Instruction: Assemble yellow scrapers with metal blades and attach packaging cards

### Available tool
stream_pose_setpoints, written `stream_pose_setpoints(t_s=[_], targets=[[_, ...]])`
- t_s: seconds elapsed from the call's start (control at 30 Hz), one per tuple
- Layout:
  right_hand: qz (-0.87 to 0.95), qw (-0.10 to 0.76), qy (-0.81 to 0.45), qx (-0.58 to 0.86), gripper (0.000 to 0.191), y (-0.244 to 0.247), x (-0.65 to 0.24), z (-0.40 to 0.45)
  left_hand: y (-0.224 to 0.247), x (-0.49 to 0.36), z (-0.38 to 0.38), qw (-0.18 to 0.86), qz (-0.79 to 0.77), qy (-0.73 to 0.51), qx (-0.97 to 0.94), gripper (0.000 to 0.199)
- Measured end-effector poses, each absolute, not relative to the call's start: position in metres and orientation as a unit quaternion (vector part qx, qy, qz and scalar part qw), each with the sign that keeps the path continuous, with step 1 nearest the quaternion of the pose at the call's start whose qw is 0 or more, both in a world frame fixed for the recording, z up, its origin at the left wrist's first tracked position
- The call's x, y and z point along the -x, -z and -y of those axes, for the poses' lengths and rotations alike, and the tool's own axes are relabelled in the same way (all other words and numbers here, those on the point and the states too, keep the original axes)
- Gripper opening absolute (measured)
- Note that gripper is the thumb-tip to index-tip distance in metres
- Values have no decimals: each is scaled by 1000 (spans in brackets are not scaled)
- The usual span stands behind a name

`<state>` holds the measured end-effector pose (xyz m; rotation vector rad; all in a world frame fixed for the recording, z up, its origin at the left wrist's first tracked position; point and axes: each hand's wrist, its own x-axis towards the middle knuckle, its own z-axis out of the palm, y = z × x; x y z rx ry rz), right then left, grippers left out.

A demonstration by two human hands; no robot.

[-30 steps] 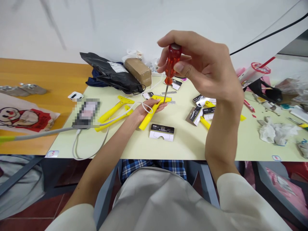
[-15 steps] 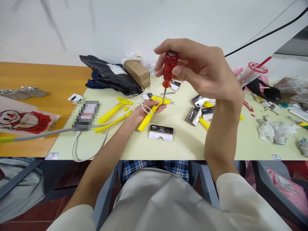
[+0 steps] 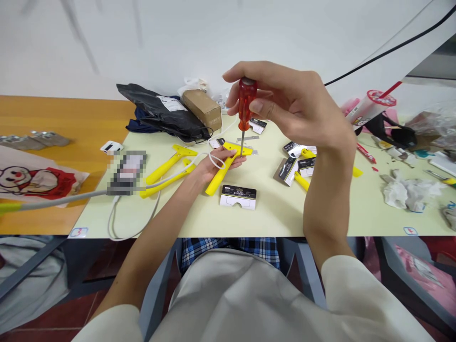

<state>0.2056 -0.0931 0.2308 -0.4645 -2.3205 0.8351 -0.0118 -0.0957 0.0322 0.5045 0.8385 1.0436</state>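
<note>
My left hand [image 3: 211,164] is closed around the head end of a yellow scraper [image 3: 221,175], whose handle slants down toward me. A red-handled screwdriver [image 3: 247,102] stands nearly upright in the fingers of my right hand [image 3: 295,102], gripped by thumb and fingers. Its shaft runs down to the scraper's head; whether the tip sits in a screw is too small to tell. More yellow scrapers [image 3: 162,168] lie left of my left hand. A black-and-white packaging card [image 3: 238,197] rests just in front of the held scraper.
A white cable [image 3: 178,176] crosses the table by my left forearm to a pixelated device [image 3: 127,172]. Behind lie a black plastic bag [image 3: 164,111] and a cardboard box [image 3: 204,109]. Packaging cards [image 3: 287,170] with yellow handles are right; crumpled tissue [image 3: 409,190] lies farther right.
The screwdriver and my right hand have shifted slightly left, and the screwdriver stands more upright. My left hand still holds the scraper in nearly the same place.
</note>
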Motion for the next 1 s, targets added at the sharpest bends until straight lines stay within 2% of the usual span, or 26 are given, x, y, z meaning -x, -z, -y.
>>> stream_pose_setpoints(t_s=[0.1, 0.3, 0.73, 1.0], targets=[[886, 295, -317, 164, 35, -231, -207, 93, -31, 12, 96, 753, -384, -482, -230, 33], [898, 279, -307, 150, 34, -234, -206, 97, -30, 14, 98, 753, -367, -481, -260, 21], [907, 264, -289, 154, 36, -231, -202, 96, -35, 11, 101, 742, -394, -478, -256, 40], [902, 270, -285, 181, 33, -233, -204, 90, -35, 11, 101, 749, -401, -468, -245, 30]])
